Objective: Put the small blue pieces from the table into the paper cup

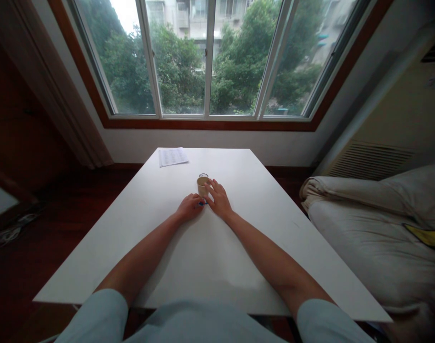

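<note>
A small tan cup point(202, 187) stands upright near the middle of the white table point(203, 257). My left hand point(189, 208) is at its near left, fingers curled together on a small blue and red object point(202, 203). That object is too small and too covered by the fingers for me to name its kind. On the cup's right side is my right hand point(220, 199), its fingers spread and the fingertips at the cup's wall and rim. Just behind the cup shows a small dark-rimmed round thing point(203, 175), partly hidden by the cup.
Printed sheets of paper point(173, 156) lie at the table's far left corner. Beyond the table is a wall with a wide window point(206, 62). A couch or bed with pale covers point(374, 238) stands at the right, and a curtain point(67, 90) hangs at the left.
</note>
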`<state>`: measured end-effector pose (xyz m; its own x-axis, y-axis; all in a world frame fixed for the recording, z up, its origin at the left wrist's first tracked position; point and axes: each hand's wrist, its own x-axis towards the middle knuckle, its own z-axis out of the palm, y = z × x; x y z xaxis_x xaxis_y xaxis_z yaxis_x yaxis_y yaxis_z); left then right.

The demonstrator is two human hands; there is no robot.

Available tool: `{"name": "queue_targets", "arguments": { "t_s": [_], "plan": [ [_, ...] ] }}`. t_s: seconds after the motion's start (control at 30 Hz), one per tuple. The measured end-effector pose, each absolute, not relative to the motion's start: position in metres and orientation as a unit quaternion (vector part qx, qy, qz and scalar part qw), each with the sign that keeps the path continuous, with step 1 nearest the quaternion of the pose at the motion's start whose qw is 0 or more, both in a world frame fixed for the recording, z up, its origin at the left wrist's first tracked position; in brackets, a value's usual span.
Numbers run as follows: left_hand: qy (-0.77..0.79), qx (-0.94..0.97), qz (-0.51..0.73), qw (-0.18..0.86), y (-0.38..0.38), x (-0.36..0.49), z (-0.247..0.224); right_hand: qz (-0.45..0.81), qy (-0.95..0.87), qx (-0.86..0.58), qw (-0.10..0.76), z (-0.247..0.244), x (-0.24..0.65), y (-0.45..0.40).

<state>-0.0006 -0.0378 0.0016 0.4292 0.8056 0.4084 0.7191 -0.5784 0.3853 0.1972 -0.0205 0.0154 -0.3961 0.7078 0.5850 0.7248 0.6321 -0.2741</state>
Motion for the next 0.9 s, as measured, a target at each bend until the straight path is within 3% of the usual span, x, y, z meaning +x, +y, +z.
{"name": "queue_targets", "arguments": {
  "t_s": [0.27,0.63,0.9],
  "plan": [
    [0.494,0.823,0.274,0.067,-0.037,-0.001,0.002,-0.002,-0.792,-0.440,0.423,0.018,0.202,-0.023],
    [0.547,0.790,0.275,0.042,-0.034,-0.004,-0.002,0.062,-0.847,-0.462,0.253,0.000,0.205,-0.011],
    [0.530,0.800,0.278,0.048,-0.036,-0.004,0.000,0.057,-0.854,-0.458,0.242,-0.004,0.205,-0.008]
  ]
}}
